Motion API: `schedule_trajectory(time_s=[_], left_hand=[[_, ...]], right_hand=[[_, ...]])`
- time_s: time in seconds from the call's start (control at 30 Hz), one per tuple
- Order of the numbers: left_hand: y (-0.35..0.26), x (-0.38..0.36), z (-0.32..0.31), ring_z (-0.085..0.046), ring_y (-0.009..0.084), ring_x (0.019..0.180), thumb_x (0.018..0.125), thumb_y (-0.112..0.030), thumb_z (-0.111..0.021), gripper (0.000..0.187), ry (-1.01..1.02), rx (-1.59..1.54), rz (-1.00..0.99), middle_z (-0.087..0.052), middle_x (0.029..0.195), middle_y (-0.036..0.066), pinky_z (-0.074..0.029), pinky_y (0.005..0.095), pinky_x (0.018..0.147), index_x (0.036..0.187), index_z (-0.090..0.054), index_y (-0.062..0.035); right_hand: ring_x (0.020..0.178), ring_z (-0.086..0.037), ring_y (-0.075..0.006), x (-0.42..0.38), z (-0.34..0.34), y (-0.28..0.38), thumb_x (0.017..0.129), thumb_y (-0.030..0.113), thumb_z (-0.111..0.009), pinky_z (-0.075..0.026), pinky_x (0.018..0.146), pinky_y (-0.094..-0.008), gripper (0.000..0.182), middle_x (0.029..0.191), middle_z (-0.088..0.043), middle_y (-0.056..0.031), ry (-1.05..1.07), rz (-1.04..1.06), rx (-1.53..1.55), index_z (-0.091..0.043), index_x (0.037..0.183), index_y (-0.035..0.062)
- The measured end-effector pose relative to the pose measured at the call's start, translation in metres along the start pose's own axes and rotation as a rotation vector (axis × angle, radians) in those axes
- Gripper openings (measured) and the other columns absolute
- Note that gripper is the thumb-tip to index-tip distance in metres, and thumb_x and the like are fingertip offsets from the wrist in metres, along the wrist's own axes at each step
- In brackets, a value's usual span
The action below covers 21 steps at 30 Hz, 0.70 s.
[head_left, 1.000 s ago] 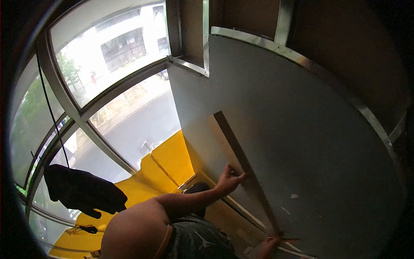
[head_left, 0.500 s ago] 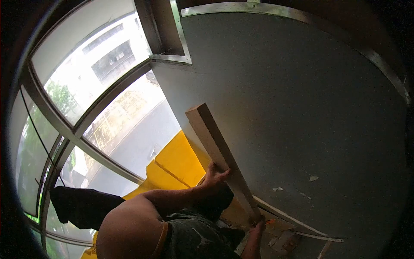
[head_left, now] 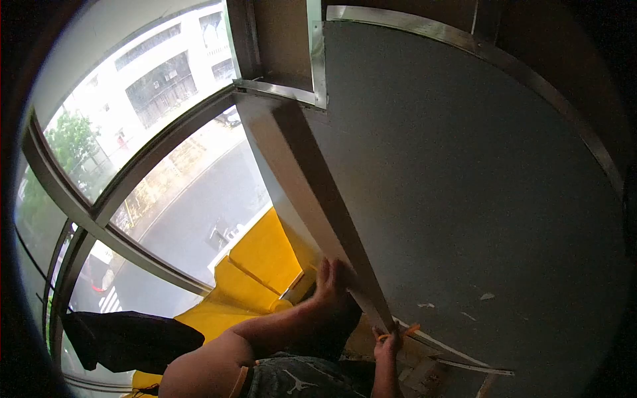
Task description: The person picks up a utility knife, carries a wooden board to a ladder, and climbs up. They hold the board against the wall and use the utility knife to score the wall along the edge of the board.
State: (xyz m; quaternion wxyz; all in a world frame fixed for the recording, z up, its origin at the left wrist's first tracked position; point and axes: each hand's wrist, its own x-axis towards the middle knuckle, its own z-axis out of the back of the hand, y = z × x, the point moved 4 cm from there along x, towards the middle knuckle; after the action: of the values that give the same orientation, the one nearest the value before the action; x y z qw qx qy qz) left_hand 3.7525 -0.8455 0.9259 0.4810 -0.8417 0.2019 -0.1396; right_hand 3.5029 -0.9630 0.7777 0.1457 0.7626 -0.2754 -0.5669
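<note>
A long, square-edged wooden beam (head_left: 302,182) slants across the middle of the view, its top end blurred close to the metal-edged corner. My left hand (head_left: 330,277) lies at the beam's lower half, its slightly blurred fingers pressed around the near side. At the bottom end, my right hand (head_left: 387,339) grips the beam from below. A thin orange thing (head_left: 412,330) pokes out on both sides of that hand, too small to name. Behind the beam stands a grey wall panel (head_left: 464,192).
Left are framed windows (head_left: 159,132) above a street. Yellow sheeting (head_left: 255,265) lies below them, beside a black cloth (head_left: 129,338). A metal trim strip (head_left: 411,23) runs along the panel's top. Debris and a pale strip (head_left: 474,365) are at the panel's foot.
The beam's top end has risen up and left, towards the window corner. My left hand has stayed low on it, and the right hand has shifted slightly left, showing more orange.
</note>
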Motion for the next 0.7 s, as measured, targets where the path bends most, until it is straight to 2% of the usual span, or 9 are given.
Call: schedule_trajectory(time_s=[0.03, 0.1, 0.17, 0.23, 0.3, 0.43, 0.53, 0.6, 0.7], left_hand=[[-0.058, 0.011, -0.011, -0.06, 0.0193, 0.094, 0.103, -0.05, -0.052, 0.051, -0.033, -0.021, -0.133, -0.061, 0.11, 0.01, -0.052, 0.0371, 0.081, 0.131, -0.049, -0.0078], [-0.144, 0.041, -0.008, -0.063, 0.0208, 0.093, 0.105, -0.052, -0.047, 0.05, -0.131, 0.083, -0.311, -0.063, 0.108, 0.011, -0.055, 0.0359, 0.079, 0.122, -0.055, -0.0059], [-0.23, 0.067, -0.028, -0.063, 0.0168, 0.095, 0.107, -0.05, -0.043, 0.053, -0.176, 0.269, -0.469, -0.066, 0.106, 0.01, -0.053, 0.0304, 0.08, 0.126, -0.055, -0.0023], [-0.273, 0.107, -0.019, -0.062, 0.0155, 0.093, 0.107, -0.048, -0.044, 0.052, -0.086, 0.24, -0.491, -0.065, 0.107, 0.009, -0.051, 0.0298, 0.08, 0.128, -0.055, -0.0021], [-0.304, 0.139, -0.017, -0.062, 0.0152, 0.094, 0.107, -0.047, -0.045, 0.051, -0.011, 0.282, -0.535, -0.065, 0.107, 0.008, -0.051, 0.03, 0.081, 0.129, -0.054, -0.0023], [-0.302, 0.172, -0.013, -0.061, 0.0129, 0.092, 0.105, -0.044, -0.052, 0.05, 0.108, 0.283, -0.61, -0.064, 0.105, 0.007, -0.052, 0.0303, 0.08, 0.134, -0.051, -0.0036], [-0.26, 0.176, -0.013, -0.061, 0.0141, 0.095, 0.104, -0.035, -0.057, 0.047, 0.112, 0.247, -0.602, -0.064, 0.107, 0.008, -0.051, 0.0311, 0.083, 0.137, -0.048, -0.0029], [-0.228, 0.177, -0.026, -0.061, 0.0156, 0.097, 0.103, -0.033, -0.059, 0.047, 0.091, 0.216, -0.641, -0.065, 0.109, 0.01, -0.051, 0.0318, 0.084, 0.138, -0.047, -0.003], [-0.199, 0.164, -0.054, -0.064, 0.0215, 0.098, 0.102, -0.025, -0.061, 0.045, 0.021, 0.394, -0.765, -0.063, 0.111, 0.015, -0.052, 0.0337, 0.086, 0.139, -0.047, -0.0046]], right_hand=[[0.096, -0.065, -0.0345, -0.017, -0.03, 0.008, 0.096, 0.026, -0.069, -0.061, 0.089, -0.0495, 0.066, 0.12, -0.055, -0.0207, 0.14, 0.067, -0.021, -0.033, 0.147, 0.0059], [0.081, -0.069, -0.0324, -0.027, -0.065, 0.014, 0.096, 0.025, -0.069, -0.064, 0.082, -0.0479, 0.061, 0.109, -0.061, -0.0189, 0.15, 0.175, -0.158, -0.036, 0.142, 0.0034], [0.087, -0.07, -0.0303, -0.05, -0.101, 0.033, 0.094, 0.024, -0.072, -0.064, 0.081, -0.0466, 0.057, 0.11, -0.062, -0.0187, 0.244, 0.256, -0.195, -0.039, 0.136, 0.0028], [0.092, -0.07, -0.0283, -0.059, -0.114, 0.039, 0.092, 0.023, -0.075, -0.065, 0.08, -0.0453, 0.054, 0.111, -0.063, -0.0185, 0.34, 0.338, -0.222, -0.042, 0.129, 0.0021], [0.082, -0.073, -0.0287, -0.056, -0.121, 0.048, 0.096, 0.025, -0.069, -0.064, 0.074, -0.0472, 0.038, 0.089, -0.066, -0.0119, 0.393, 0.465, -0.352, -0.047, 0.118, 0.0039], [0.076, -0.072, -0.0252, -0.06, -0.122, 0.062, 0.096, 0.02, -0.069, -0.063, 0.069, -0.0442, 0.027, 0.084, -0.065, -0.0088, 0.374, 0.548, -0.456, -0.046, 0.103, 0.0087], [0.065, -0.067, -0.0197, -0.086, -0.143, 0.078, 0.094, 0.012, -0.069, -0.06, 0.061, -0.0399, 0.027, 0.082, -0.063, -0.006, 0.531, 0.793, -0.525, -0.042, 0.096, 0.0119], [0.062, -0.059, -0.0118, -0.132, -0.185, 0.102, 0.093, 0.012, -0.07, -0.052, 0.058, -0.0288, 0.027, 0.075, -0.058, -0.0032, 0.775, 0.979, -0.472, -0.044, 0.096, 0.0123], [0.065, -0.055, -0.0082, -0.203, -0.248, 0.159, 0.091, 0.011, -0.073, -0.05, 0.06, -0.0266, 0.029, 0.076, -0.055, -0.0004, 0.815, 1.335, -0.502, -0.045, 0.098, 0.0125]])
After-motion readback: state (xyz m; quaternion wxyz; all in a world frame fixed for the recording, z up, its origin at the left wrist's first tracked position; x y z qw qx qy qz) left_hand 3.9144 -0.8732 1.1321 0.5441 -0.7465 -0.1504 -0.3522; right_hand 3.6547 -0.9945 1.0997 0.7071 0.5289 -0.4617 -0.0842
